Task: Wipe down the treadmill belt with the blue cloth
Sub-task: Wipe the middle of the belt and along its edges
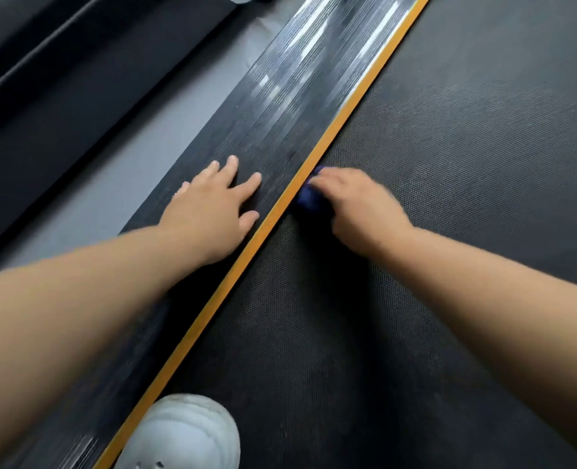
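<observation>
Just beside the orange stripe (233, 272), curled fingers (327, 180) hold the blue cloth (309, 197) on the treadmill belt (449, 214).

The fingers of the right hand (358, 204) bend down over the bunched cloth, a little blurred, so only a dark blue fold shows past the fingertips. The cloth lies on the textured black belt, right at the stripe's inner edge. Across the stripe the left hand (209, 204) lies palm down on the ribbed black side rail (280, 96), its fingers (246, 184) straight and spread wide, holding nothing. Both bare forearms reach in from the lower corners. Left of the rail runs a grey floor (111, 184). At the bottom edge, the toe of a white shoe (185, 431) stands on the belt against the stripe.
</observation>
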{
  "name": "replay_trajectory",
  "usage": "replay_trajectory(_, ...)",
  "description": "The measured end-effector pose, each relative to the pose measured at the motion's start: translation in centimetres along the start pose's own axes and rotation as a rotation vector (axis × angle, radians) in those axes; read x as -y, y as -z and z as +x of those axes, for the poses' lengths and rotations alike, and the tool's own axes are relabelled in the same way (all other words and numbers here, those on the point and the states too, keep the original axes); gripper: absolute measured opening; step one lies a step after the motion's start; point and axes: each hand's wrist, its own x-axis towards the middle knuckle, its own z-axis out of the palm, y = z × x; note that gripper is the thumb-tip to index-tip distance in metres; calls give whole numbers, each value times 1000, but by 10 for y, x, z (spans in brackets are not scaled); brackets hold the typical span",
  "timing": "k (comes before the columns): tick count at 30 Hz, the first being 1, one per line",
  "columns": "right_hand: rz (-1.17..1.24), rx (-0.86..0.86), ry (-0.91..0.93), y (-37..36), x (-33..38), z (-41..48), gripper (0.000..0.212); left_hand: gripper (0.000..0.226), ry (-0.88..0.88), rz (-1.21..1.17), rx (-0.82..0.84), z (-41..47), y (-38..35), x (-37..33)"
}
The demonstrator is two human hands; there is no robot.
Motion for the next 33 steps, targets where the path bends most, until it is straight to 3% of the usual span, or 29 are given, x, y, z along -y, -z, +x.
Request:
replay_trajectory(3, -54, -108, -280, 8, -21, 13, 33, 68, -6, 99, 189, 6, 18, -5)
replay_trajectory(5, -29, -95, -172, 0, -1, 3, 29, 72, -16, 112, 215, 5, 21, -7)
replay_trajectory(9, 109, 35, 183, -25, 69, -44, 51, 68, 4, 97, 191, -7, 14, -11)
replay_trajectory(11, 124, 97, 247, -21, 67, -48, 55, 68, 27, 75, 195, -16, 9, -12)
replay_trajectory(17, 49, -112, -187, -5, 2, -11, 37, 81, 37, 102, 279, -27, 2, -18)
replay_trajectory(20, 94, -107, -111, -16, 30, -19, 35, 78, 52, 111, 276, -27, 1, -20)
replay_trajectory(24, 163, 33, 119, -40, 82, -45, 26, 75, 67, 97, 283, -27, 6, -22)
replay_trajectory(26, 196, 64, 121, -33, 75, -44, 25, 78, 75, 55, 318, -29, 9, -25)
replay_trajectory(30, 122, -55, -127, -11, 21, -28, 24, 83, 111, -7, 319, -31, 10, -25)
replay_trajectory(33, 56, -86, -266, -10, 22, -16, 22, 84, 111, -49, 326, -28, 8, -20)
